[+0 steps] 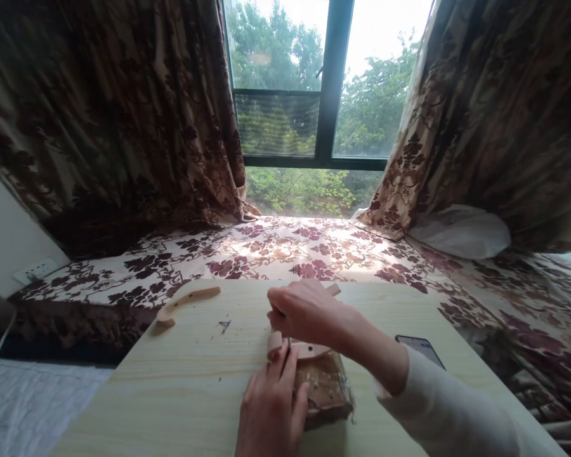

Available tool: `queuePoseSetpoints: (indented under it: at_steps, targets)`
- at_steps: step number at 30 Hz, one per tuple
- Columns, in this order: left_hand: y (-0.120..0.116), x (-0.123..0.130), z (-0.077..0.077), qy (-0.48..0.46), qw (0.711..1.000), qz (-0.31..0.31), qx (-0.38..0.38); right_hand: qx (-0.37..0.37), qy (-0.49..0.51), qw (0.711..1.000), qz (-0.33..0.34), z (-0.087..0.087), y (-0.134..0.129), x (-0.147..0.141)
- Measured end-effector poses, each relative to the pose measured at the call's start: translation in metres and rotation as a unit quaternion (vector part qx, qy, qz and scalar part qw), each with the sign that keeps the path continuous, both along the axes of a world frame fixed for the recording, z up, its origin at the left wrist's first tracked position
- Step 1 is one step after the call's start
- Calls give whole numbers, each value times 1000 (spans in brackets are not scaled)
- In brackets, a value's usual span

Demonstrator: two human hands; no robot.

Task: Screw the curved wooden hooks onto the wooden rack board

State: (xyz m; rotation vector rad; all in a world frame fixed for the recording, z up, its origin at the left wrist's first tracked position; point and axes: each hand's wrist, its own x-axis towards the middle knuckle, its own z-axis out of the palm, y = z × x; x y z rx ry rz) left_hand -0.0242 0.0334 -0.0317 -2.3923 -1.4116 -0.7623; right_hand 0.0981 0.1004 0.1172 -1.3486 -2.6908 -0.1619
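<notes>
My right hand (pixel 301 310) is closed in a fist above a pale curved wooden piece (pixel 314 349) with a dark hole. A thin dark shaft (pixel 288 343) shows below the fist; whatever handle the fist grips is hidden. My left hand (pixel 272 400) presses its fingertips on the left end of the wooden piece, beside the shaft, with the thumb apart. Under the wooden piece and left hand lies a brown, rough-edged block (pixel 330 387) with frayed edges. Behind my right hand pokes out a wooden end (pixel 333 290), its rest covered.
A second curved wooden piece (pixel 190 301) lies at the table's (pixel 171 393) far left. Several small dark screws or nails (pixel 224 326) and crumbs are scattered nearby. A phone (pixel 419 350) lies right, by my forearm. Beyond are a flowered window seat (pixel 285 247) and a white bag (pixel 461 231).
</notes>
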Motion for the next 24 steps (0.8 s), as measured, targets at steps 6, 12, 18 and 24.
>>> queuePoseSetpoints:
  at_steps: [6,12,18,24]
  targets:
    - [0,0,-2,3,1000,3,12,23,0,1000,-18,-2,-19,0]
    - [3,-4,-4,11,999,-15,43,26,-14,1000,-5,-2,-25,-1]
    - [10,-14,-15,42,995,-47,78,-6,-13,1000,6,4,-17,7]
    - [26,-27,-28,66,989,-72,107,-56,-21,997,54,14,-10,23]
